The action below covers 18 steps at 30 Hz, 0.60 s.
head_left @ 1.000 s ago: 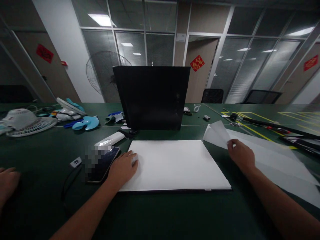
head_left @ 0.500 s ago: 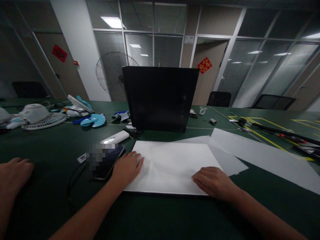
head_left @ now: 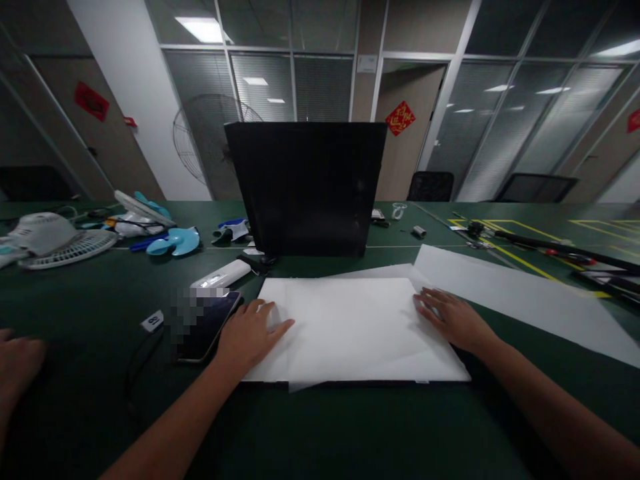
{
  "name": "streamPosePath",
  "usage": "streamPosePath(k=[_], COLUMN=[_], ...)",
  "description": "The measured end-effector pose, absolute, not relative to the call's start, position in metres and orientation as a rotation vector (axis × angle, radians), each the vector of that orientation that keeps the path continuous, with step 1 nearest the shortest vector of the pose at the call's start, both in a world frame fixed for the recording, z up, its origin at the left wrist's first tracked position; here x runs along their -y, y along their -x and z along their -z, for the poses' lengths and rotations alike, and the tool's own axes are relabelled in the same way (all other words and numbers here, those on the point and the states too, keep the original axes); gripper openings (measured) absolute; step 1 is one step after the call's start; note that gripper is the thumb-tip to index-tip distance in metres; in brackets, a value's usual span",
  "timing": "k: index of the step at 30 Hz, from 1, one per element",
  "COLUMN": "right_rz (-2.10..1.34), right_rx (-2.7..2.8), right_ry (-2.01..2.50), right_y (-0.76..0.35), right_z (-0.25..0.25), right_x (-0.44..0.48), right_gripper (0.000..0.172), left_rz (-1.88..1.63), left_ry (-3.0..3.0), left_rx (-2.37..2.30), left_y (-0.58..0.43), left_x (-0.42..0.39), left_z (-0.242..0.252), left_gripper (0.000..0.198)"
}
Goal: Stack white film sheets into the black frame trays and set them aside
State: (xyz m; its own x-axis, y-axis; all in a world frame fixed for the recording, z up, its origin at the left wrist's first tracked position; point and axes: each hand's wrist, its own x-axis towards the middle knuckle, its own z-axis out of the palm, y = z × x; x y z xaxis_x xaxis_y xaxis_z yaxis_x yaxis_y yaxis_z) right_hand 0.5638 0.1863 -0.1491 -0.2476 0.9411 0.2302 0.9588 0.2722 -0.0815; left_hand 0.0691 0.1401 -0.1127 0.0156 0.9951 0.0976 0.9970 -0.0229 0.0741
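White paper sheets (head_left: 350, 320) lie on a thin, dark-edged flat thing in front of me. A top sheet sits slightly askew, and its lower left corner sticks out past the front edge. My left hand (head_left: 249, 335) rests on the left side of the paper, thumb apart from the fingers. At the upper right edge, my right hand (head_left: 453, 317) touches the paper with its fingers stretched and somewhat spread. Beside my left hand lies a dark phone (head_left: 213, 327), partly pixelated. A white elongated device (head_left: 223, 274) lies behind the phone.
A black upright panel (head_left: 307, 190) stands behind the paper. Another long white sheet (head_left: 510, 303) lies to the right. Fan parts (head_left: 73, 247) and a light blue fan blade (head_left: 175, 241) are at left. Another person's hand (head_left: 20, 363) rests at the left edge.
My right hand has moved away from me to the paper's upper right edge, its fingers now more spread. The top sheet has shifted, its corner overhanging the front. My left hand stays on the left side.
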Motion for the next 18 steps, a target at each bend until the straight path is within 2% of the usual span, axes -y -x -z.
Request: streamPosePath(k=[7,14,18], right_rz=[0.167,0.167,0.071], right_rx=[2.343,2.407,2.45], right_ry=[1.787,1.553,1.353], right_y=[-0.542,-0.513,-0.515], right_z=[0.142,0.123,0.125], right_x=[-0.173,-0.159,-0.16], right_gripper=[0.063,0.054,0.045], left_rz=[0.171,0.145,0.157], left_ry=[2.232,2.206,2.2], left_rx=[2.209,2.142,2.141], left_y=[-0.069,-0.065,-0.065], left_x=[-0.139,-0.141,-0.141], left_z=[0.109,0.112,0.113], left_gripper=[0.079,0.059,0.058])
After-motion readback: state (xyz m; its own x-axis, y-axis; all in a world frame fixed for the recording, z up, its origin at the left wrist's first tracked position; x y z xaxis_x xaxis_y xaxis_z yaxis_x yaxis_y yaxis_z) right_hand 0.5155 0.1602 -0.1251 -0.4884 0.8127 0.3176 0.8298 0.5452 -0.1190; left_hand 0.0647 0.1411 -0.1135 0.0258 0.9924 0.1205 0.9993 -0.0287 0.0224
